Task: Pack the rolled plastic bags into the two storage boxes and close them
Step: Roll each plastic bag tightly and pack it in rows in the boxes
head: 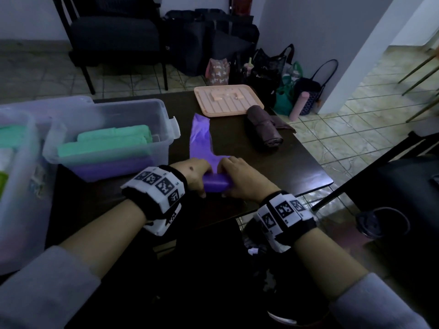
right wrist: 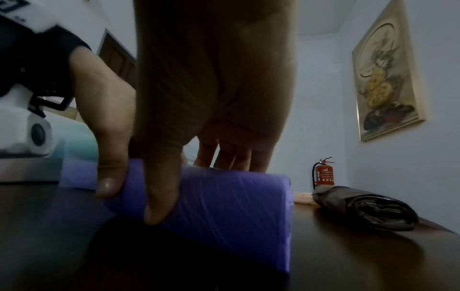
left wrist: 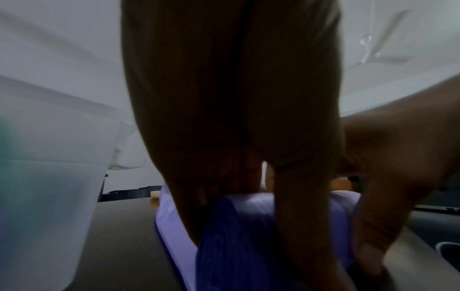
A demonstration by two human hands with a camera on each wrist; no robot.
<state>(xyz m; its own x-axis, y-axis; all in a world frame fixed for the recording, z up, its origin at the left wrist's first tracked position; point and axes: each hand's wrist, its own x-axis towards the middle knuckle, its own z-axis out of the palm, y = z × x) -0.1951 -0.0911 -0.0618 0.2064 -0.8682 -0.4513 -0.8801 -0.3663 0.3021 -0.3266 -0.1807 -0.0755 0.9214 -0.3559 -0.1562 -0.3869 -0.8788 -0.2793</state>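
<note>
Both hands meet on a purple rolled plastic bag [head: 215, 185] lying on the dark wooden tabletop [head: 280, 167] near its front edge. The left hand [head: 193, 174] curls over the roll's left end, its fingers draped over the top and far side while its thumb [left wrist: 298, 226] comes down the near face. The right hand [head: 240, 178] curls over the right end in the same way, thumb [right wrist: 161, 196] on the near face and the other fingers [right wrist: 224, 157] over the top. The roll lies crosswise between the two grips, with only a short stretch of it bare between the hands. From the roll's far side an unrolled purple tail [head: 202, 136] runs flat across the tabletop toward the far edge.

Just left of the tail, near the left edge, stands an open clear plastic storage box [head: 133, 110] holding mint-green rolled bags [head: 111, 143] on top of a purple layer. A second clear storage box [head: 16, 162], also open, stands at the left edge, touching or nearly touching the first. At the far edge lies a peach plastic lid [head: 228, 99], and just beside it toward the right edge rests a brown-grey rolled plastic bag [head: 264, 129].
</note>
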